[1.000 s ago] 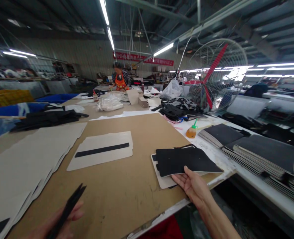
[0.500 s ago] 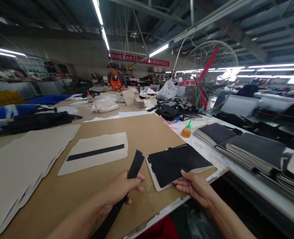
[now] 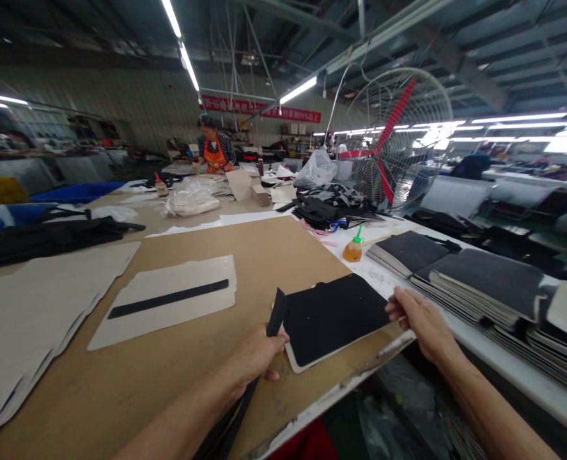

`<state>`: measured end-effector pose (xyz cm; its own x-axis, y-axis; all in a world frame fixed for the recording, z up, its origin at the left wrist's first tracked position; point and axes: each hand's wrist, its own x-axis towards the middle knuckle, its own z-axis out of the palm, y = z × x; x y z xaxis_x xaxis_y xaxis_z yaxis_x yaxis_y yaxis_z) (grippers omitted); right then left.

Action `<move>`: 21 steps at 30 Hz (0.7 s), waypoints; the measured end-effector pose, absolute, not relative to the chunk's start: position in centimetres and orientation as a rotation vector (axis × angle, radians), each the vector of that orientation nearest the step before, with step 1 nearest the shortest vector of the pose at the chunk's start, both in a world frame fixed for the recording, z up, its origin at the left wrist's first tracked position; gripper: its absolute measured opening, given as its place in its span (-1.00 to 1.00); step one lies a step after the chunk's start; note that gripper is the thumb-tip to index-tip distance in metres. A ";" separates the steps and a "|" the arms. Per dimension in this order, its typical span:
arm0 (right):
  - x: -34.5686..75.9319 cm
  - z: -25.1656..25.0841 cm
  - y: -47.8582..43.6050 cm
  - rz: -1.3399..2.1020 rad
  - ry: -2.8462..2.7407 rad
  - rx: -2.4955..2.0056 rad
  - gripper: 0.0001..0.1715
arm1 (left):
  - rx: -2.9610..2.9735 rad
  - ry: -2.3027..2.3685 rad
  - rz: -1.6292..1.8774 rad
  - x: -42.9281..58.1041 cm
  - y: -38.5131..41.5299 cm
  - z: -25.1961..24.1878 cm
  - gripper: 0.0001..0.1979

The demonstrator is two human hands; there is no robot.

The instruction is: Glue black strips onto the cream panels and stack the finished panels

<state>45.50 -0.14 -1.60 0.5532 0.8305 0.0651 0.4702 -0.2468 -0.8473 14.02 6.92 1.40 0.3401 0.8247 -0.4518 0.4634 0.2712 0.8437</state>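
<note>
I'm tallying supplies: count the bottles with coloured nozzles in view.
2. The squat green-nozzled amber bottle stands beyond the flat rectangular black panel near the right hand; the small red-nozzled bottle is farther back, left of the crumpled clear plastic. Clutter may hide others.

A flat black sheet [image 3: 335, 314] lies over a pale board [image 3: 298, 365] (its light rim shows at left) near the front edge of the table [image 3: 187, 358], toward the right corner; long black strips [image 3: 277, 312] slant up beside the sheet's left end.
</note>
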 end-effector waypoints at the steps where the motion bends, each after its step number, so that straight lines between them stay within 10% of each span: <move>1: 46.6 -1.6 0.9 0.362 -1.117 -1.964 -0.47 | 1.364 1.294 0.373 14.1 6.8 1.4 -0.76; 21: 50.3 -7.3 7.2 -0.277 -1.935 -1.873 -0.40 | 1.570 1.288 0.345 11.4 4.2 4.2 -0.82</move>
